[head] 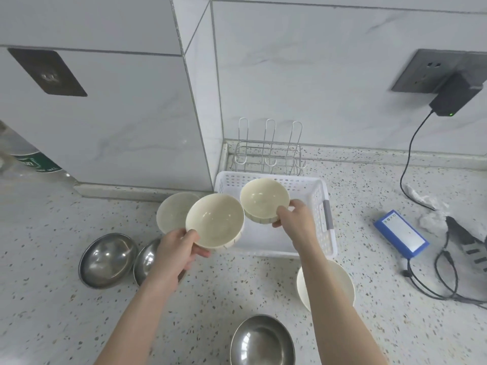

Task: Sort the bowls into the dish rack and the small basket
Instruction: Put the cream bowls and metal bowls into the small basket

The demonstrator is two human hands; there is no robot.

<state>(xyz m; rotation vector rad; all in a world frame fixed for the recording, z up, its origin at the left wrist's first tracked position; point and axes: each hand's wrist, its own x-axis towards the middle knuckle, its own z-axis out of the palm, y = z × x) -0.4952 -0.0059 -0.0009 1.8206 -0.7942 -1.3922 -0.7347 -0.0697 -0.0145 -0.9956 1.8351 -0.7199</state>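
Note:
My left hand grips a cream ceramic bowl by its near rim, held above the counter just left of the white plastic basket. My right hand grips a second cream bowl by its right rim, over the basket's inside. A third cream bowl sits on the counter behind the left one. Another white bowl lies partly hidden under my right forearm. Steel bowls rest at left, behind my left hand, and at the bottom edge. The wire dish rack stands behind the basket.
A tiled pillar juts out at left of the rack. To the right lie a blue box, black cables and crumpled plastic. A charger is plugged into the wall socket.

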